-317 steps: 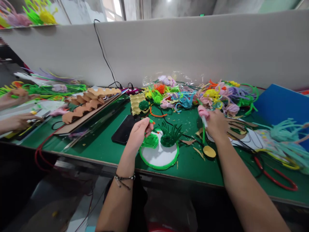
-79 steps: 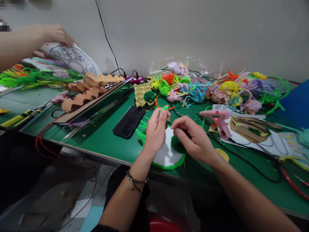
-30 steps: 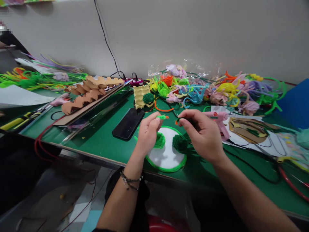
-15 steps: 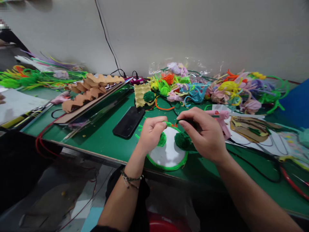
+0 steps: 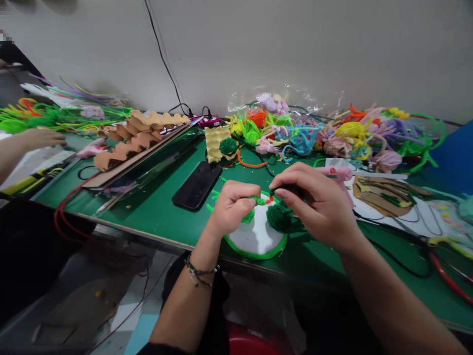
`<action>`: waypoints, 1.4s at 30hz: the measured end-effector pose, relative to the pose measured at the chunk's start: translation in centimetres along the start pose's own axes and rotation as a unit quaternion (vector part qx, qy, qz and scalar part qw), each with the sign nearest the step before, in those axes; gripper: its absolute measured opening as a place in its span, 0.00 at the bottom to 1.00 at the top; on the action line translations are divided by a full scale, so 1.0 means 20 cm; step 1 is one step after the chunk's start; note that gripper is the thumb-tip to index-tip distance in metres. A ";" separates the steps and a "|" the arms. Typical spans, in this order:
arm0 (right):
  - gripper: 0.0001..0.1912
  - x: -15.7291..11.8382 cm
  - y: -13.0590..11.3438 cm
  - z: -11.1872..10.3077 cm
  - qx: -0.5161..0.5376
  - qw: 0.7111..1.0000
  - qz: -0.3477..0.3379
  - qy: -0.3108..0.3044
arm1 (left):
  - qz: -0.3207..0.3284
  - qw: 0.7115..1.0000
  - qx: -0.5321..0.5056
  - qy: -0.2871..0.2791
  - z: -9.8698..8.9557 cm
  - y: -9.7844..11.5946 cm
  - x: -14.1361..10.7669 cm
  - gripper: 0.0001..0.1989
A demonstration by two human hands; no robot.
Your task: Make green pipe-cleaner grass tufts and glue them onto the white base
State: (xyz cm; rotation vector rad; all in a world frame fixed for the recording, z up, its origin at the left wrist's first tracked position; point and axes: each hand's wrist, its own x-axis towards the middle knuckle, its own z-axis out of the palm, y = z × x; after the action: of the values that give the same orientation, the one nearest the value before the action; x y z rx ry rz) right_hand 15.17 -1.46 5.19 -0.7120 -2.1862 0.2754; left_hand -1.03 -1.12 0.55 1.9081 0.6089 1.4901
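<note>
A white oval board [image 5: 260,236] edged in bright green fuzzy stems lies at the table's front edge. Above its upper part, my left hand [image 5: 236,204] pinches a small light green fuzzy piece [image 5: 260,201]. Just right of that, my right hand [image 5: 314,202] is closed on a dark green piece [image 5: 272,190] that is mostly hidden by the fingers. Between the fingertips shows a small orange piece [image 5: 269,200]. A dark green fuzzy ball [image 5: 280,217] rests on the board's right side, and a lighter green one [image 5: 248,216] is partly behind my left hand.
A black phone [image 5: 197,185] lies left of the hands. Brown egg-carton trays [image 5: 129,148] sit farther left. Colourful fuzzy stems [image 5: 295,138] are heaped along the wall. A pink glue gun [image 5: 343,173] is behind my right hand. Another person's hand [image 5: 46,138] reaches in at far left.
Both hands stay over the board's top, still pinching; the orange piece and my right fingertips have shifted slightly down. Another person's hand has come further into view at the left.
</note>
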 end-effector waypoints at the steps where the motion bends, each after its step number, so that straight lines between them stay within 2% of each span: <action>1: 0.03 0.00 0.00 -0.01 -0.003 1.000 -0.005 -0.005 | 0.005 1.000 -0.002 -0.003 0.00 0.00 0.00 0.12; 9: 0.03 0.00 -0.01 -0.02 -0.002 0.999 -0.024 -0.028 | 0.012 0.999 -0.035 -0.011 0.00 0.00 0.00 0.12; 19: 0.03 0.00 -0.01 -0.01 0.032 0.999 -0.006 -0.040 | 0.014 0.999 -0.038 -0.031 0.00 0.00 0.01 0.10; 30: 0.03 0.00 0.00 -0.02 0.045 0.997 0.000 -0.061 | -0.019 0.999 -0.018 -0.044 -0.01 0.02 0.01 0.11; 42: 0.03 0.00 -0.01 -0.02 0.046 0.997 0.024 -0.064 | -0.015 1.000 0.018 0.007 0.01 0.05 0.02 0.10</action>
State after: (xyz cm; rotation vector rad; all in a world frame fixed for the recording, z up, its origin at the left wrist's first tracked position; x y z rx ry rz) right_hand 15.41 -1.66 5.45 -0.7127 -2.2634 0.4553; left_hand -0.71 -1.61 1.53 1.9080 0.6728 1.4846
